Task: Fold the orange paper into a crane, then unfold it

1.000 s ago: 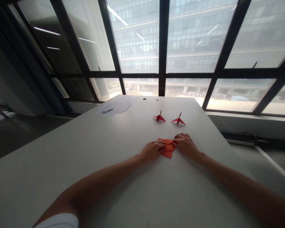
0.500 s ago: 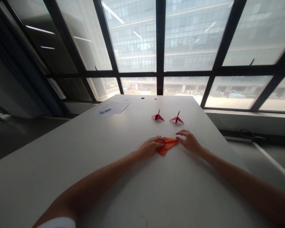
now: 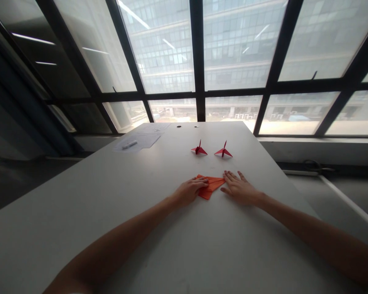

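Note:
A folded piece of orange paper [image 3: 213, 185] lies on the white table, its narrow point towards the right. My left hand [image 3: 188, 190] grips the paper's left part, with fingers on top and the thumb at the near side; what lies under the fingers is hidden. My right hand [image 3: 237, 188] is flat with its fingers spread, and its fingertips touch the tip of the paper. Beyond the hands stand two red origami cranes, one on the left [image 3: 199, 150] and one on the right [image 3: 223, 151].
Printed sheets [image 3: 150, 141] lie at the far left of the table [image 3: 110, 192], with a white marker-like object [image 3: 129, 144] on them. Two small round spots, one dark [image 3: 178, 126], sit near the far edge. Tall framed windows [image 3: 199, 73] rise behind the table.
My right hand has gone from a curled shape beside the paper's tip to lying flat with spread fingers at it. My left hand stays on the paper. The view has shifted slightly.

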`<state>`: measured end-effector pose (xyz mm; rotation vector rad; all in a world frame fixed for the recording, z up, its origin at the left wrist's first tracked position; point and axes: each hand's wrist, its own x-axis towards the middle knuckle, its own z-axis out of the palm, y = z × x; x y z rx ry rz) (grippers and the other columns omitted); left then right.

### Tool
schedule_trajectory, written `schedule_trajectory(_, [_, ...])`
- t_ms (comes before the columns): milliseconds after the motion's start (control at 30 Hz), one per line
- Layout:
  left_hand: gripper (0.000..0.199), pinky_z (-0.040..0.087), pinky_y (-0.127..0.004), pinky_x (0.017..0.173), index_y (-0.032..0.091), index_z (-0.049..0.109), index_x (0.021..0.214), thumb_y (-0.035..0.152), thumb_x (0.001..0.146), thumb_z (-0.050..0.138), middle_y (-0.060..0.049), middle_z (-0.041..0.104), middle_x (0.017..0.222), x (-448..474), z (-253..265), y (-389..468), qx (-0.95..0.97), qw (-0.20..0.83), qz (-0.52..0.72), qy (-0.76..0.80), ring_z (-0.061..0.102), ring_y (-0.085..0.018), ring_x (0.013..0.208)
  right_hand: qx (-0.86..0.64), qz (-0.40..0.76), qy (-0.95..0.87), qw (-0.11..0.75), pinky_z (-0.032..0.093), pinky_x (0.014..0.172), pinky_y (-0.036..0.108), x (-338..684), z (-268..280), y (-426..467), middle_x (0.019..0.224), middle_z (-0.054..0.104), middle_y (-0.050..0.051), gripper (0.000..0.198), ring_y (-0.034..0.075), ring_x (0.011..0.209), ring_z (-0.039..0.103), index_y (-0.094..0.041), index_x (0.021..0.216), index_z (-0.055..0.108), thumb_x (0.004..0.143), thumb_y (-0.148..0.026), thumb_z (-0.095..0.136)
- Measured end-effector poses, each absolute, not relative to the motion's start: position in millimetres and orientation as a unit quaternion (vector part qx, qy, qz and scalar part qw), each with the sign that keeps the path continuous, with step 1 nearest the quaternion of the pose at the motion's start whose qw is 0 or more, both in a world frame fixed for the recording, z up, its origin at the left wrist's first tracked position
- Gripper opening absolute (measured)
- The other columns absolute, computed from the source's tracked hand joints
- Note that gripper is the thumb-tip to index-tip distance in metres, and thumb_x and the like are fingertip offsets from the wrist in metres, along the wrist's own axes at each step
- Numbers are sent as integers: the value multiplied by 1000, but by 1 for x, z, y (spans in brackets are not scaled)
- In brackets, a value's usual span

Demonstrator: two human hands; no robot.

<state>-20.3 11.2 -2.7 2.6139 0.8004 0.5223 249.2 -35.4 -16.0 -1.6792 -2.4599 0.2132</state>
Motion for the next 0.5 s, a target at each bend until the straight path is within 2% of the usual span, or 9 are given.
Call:
schedule_trajectory(67, [46, 30, -36, 118, 24, 65, 126, 6, 89, 44, -2, 57, 140, -20, -3, 11, 921, 189, 194, 279, 51, -18, 132, -622, 51, -776, 90, 10, 118, 59, 250, -19, -33, 155, 28, 26, 78, 36, 147, 21, -2, 150, 34, 97, -59, 32])
schedule_trajectory(133, [47, 30, -36, 118, 24, 65, 125, 5, 88, 44, -2, 57, 139, -20, -3, 11, 921, 194, 199, 274, 51, -17, 131, -655, 24, -744, 130, 15, 117, 60, 247, -20, -31, 153, 31, 28, 71, 38, 146, 24, 0, 148, 36, 98, -50, 37])
schedule_trajectory(267, [48, 34, -36, 115, 22, 69, 119, 2, 83, 44, -3, 61, 135, -19, -3, 10, 919, 191, 205, 278, 53, -19, 129, -589, 23, -777, 220, 26, 117, 51, 236, -19, -29, 153, 37, 19, 53, 29, 143, 33, -10, 148, 41, 98, -27, 38])
schedule_trajectory(367, [38, 43, -35, 106, 21, 73, 108, 6, 84, 47, -4, 71, 117, -17, -1, 8, 898, 186, 233, 323, 63, -21, 113, -514, 62, -822, 238, 33, 114, 42, 231, -18, -27, 146, 50, 14, 44, 24, 137, 44, -16, 137, 56, 95, -22, 44])
schedule_trajectory(433, [33, 47, -34, 97, 22, 70, 115, 16, 88, 52, -5, 71, 106, -14, 2, 6, 887, 165, 245, 356, 65, -21, 101, -501, 64, -825, 252, 37, 111, 42, 230, -19, -26, 138, 58, 12, 35, 25, 131, 50, -20, 124, 67, 94, -22, 49])
schedule_trajectory(500, [40, 49, -34, 92, 25, 62, 129, 27, 89, 59, -5, 67, 105, -12, 4, 3, 894, 129, 230, 363, 62, -22, 97, -500, 55, -821, 269, 41, 107, 41, 231, -19, -25, 129, 65, 10, 28, 25, 124, 54, -22, 112, 73, 92, -22, 54])
